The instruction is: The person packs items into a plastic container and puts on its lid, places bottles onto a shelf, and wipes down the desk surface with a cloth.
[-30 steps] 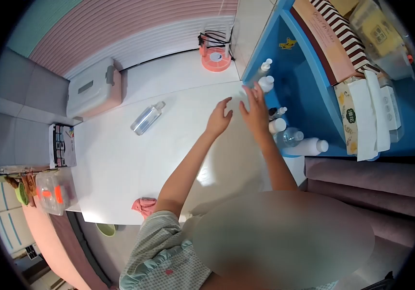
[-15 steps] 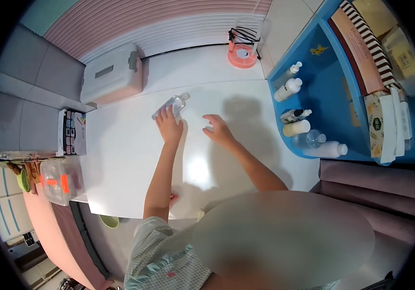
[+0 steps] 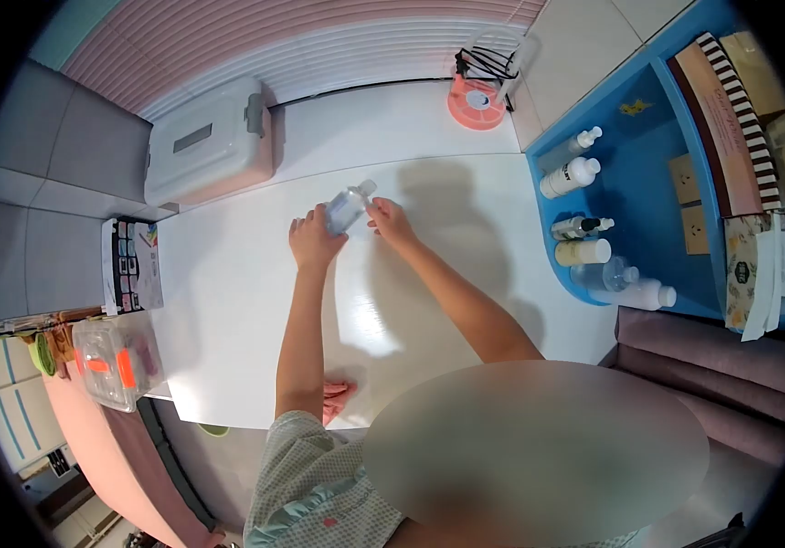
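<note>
A clear plastic bottle point(image 3: 349, 212) with a pale cap is raised and tilted above the white table. My left hand point(image 3: 313, 241) is closed around its lower side, fingers behind and thumb in front. On the bottle's right side, near the shoulder, my right hand point(image 3: 392, 223) has its curled fingertips against it. Part of the bottle is hidden by my left fingers. A pink cloth point(image 3: 338, 399) lies at the near table edge beside my left forearm.
A lidded storage box point(image 3: 205, 146) stands at the back left, a pink round stand point(image 3: 477, 105) with black cables at the back. Several bottles point(image 3: 572, 177) line the blue shelf point(image 3: 653, 173) on the right. A clear case point(image 3: 116, 363) with orange latches sits at left.
My left hand has closed on the bottle and lifted it off the table, tilting it. My right hand has moved left to the bottle, its fingers drawing together. More of the pink cloth shows.
</note>
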Available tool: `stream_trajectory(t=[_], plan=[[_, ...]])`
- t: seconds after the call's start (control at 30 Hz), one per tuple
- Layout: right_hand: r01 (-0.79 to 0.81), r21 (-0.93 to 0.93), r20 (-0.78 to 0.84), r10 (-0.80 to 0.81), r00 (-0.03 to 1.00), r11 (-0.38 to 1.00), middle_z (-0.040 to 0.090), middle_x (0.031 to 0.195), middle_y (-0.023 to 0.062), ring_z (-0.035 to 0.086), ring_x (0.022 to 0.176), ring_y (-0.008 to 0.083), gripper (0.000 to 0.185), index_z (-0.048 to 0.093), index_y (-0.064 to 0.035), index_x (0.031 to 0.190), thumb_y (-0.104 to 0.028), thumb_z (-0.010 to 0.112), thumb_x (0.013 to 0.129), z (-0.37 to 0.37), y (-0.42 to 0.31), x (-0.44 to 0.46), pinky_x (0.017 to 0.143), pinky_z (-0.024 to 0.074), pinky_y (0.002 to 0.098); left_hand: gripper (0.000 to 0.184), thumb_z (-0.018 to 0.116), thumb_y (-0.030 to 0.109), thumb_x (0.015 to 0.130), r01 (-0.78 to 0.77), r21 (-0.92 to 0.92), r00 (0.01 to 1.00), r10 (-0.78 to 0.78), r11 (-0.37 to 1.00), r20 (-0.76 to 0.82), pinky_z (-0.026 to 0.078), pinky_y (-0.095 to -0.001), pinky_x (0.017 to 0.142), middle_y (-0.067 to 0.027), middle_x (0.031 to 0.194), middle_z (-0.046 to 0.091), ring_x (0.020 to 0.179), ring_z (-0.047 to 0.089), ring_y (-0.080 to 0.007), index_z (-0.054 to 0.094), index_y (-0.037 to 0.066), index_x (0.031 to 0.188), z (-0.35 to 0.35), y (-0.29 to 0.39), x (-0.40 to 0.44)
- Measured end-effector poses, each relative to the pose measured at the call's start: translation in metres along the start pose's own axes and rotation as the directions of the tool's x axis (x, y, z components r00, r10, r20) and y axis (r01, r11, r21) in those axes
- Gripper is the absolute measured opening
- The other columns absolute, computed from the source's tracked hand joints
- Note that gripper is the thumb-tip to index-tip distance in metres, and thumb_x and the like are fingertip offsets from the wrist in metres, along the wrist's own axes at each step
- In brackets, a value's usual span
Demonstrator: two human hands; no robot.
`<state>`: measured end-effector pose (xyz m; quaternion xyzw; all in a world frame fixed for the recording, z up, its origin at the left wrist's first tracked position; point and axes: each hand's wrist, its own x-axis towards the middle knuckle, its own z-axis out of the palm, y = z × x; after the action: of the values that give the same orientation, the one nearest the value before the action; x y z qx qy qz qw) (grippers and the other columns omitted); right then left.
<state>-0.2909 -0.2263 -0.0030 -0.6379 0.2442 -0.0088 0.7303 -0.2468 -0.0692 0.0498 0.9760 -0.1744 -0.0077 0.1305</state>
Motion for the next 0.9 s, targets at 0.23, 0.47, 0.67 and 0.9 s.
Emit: stream_trajectory(t=[0.23, 0.47, 0.67, 0.9], plan=[[0.130, -0.007, -0.097, -0.130, 0.987, 0.992, 0.058, 0.069, 0.0022, 0.054, 0.062, 0.0089, 0.028, 0.062, -0.0031, 0.078, -0.031, 0.064, 0.081, -0.028, -0.046, -0.010, 0.057, 0.0429, 0.0244, 0.055, 0.075, 0.025, 0.056, -0.091, -0.318, 0.989, 0.047, 0.944, -0.143, 0.050, -0.0370, 0.067, -0.0062, 0.084, 0.065, 0.072, 0.062, -0.0275, 0.055, 0.012, 0.105, -0.016, 0.043, -0.025], [0.335, -0.119, 0.084, -0.327, 0.941, 0.935, 0.059, 0.069, 0.0013, 0.054, 0.064, 0.0089, 0.028, 0.060, -0.0034, 0.080, -0.028, 0.072, 0.075, -0.094, -0.096, -0.051, 0.062, 0.0451, 0.0251, 0.063, 0.079, 0.030, 0.059, -0.021, -0.454, 0.992, 0.075, 0.891, 0.100, 0.051, -0.0391, 0.070, -0.0092, 0.094, 0.066, 0.084, 0.064, -0.0299, 0.052, 0.015, 0.114, -0.024, 0.105, -0.039], [0.427, -0.536, 0.045, -0.480, 0.876, 0.728, 0.061, 0.071, 0.0046, 0.058, 0.064, 0.0126, 0.028, 0.058, -0.0044, 0.083, -0.025, 0.074, 0.074, -0.159, -0.139, -0.093, 0.061, 0.0469, 0.0246, 0.064, 0.077, 0.033, 0.066, -0.112, -0.520, 0.971, 0.204, 0.847, 0.123, 0.050, -0.0390, 0.068, -0.0086, 0.100, 0.064, 0.083, 0.063, -0.0295, 0.047, 0.015, 0.119, -0.014, 0.179, -0.043], [0.333, -0.784, -0.056, -0.593, 0.803, 0.524, 0.063, 0.069, 0.0085, 0.061, 0.062, 0.0219, 0.027, 0.057, -0.0070, 0.080, -0.028, 0.073, 0.075, -0.235, -0.170, -0.118, 0.056, 0.0478, 0.0280, 0.055, 0.063, 0.029, 0.081, -0.293, -0.516, 0.928, 0.369, 0.805, 0.050, 0.050, -0.0415, 0.068, -0.0131, 0.107, 0.061, 0.085, 0.062, -0.0336, 0.039, 0.014, 0.127, 0.019, 0.262, -0.037]])
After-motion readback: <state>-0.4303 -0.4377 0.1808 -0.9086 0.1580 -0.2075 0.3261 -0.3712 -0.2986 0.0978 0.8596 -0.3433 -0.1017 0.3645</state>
